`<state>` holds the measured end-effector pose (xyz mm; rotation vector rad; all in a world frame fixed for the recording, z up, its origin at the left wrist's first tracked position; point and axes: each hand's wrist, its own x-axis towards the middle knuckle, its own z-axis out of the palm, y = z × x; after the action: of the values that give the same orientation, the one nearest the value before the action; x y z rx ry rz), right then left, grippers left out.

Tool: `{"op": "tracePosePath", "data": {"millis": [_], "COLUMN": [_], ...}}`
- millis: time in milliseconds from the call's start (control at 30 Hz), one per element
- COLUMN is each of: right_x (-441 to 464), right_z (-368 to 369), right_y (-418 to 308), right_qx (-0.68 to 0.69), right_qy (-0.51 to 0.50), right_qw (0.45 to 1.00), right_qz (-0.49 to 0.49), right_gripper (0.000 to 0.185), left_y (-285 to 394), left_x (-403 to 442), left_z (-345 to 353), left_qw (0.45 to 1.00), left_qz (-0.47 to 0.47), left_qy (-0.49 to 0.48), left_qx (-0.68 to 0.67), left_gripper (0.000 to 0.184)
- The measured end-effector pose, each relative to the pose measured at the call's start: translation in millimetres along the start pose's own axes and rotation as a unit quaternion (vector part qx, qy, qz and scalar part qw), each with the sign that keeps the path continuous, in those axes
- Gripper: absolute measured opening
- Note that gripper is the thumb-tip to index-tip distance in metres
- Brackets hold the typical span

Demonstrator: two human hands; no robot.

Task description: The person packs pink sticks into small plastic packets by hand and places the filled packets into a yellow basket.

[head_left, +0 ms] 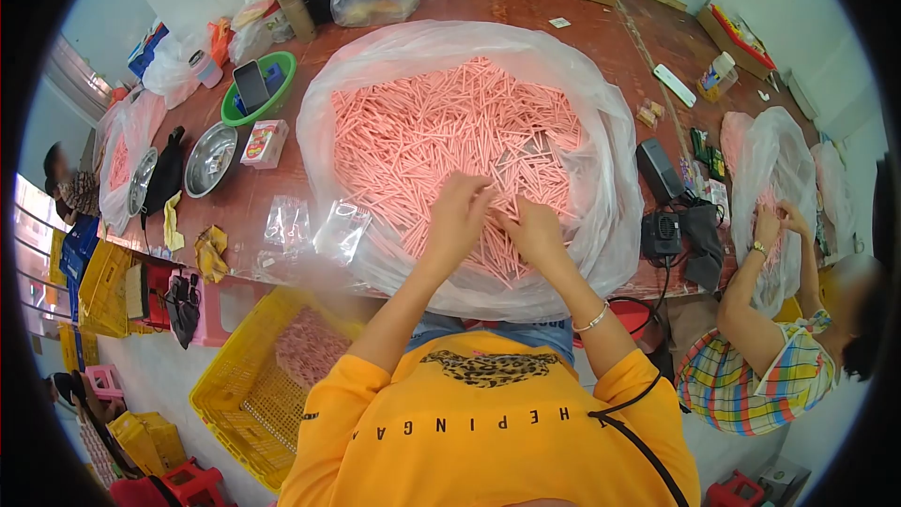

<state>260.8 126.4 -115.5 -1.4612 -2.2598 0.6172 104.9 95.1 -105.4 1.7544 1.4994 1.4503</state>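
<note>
In front of me a wide clear plastic bag [601, 216], its rim folded open, holds a heap of thin pink sticks [422, 127]. My left hand [459, 213] is over the near middle of the heap, fingers bent and closed at the tips on pink sticks. Just to its right, my right hand [535, 233] also dips into the heap, thumb and fingers closed together on sticks. The fingertips are partly hidden, so how many sticks each hand holds does not show. Two small clear plastic packets [342, 230] lie at the bag's left edge.
On the left stand a metal bowl [212, 160], a small box [265, 144] and a green basin [284, 64] with a phone. A yellow crate [253, 394] sits below the table. At right, a black device [661, 235] lies near a co-worker [765, 357] handling another bag.
</note>
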Motion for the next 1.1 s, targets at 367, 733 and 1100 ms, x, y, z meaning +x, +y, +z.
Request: {"op": "tracePosePath", "data": {"millis": [367,733,1100], "right_x": [3.1,-15.1,-17.7], "right_z": [24.0,15.0,13.5], "right_y": [35.9,8.6,3.7], "right_qx": [0.239,0.629,0.468], "right_qy": [0.065,-0.005,0.038], "right_qw": [0.969,0.773,0.881], "right_qz": [-0.02,0.076,0.066], "right_gripper": [0.03,0.027,0.022], "left_y": [-10.4,-6.4,6.1], "left_x": [-30.6,-35.5,-35.0], "left_z": [-20.9,3.1,-5.0], "left_qw": [0.998,0.998,1.0], "left_qz": [-0.06,-0.053,-0.016], "left_qy": [0.004,-0.006,-0.012], "left_qx": [0.012,-0.04,-0.02], "left_gripper": [0.013,0.016,0.027]}}
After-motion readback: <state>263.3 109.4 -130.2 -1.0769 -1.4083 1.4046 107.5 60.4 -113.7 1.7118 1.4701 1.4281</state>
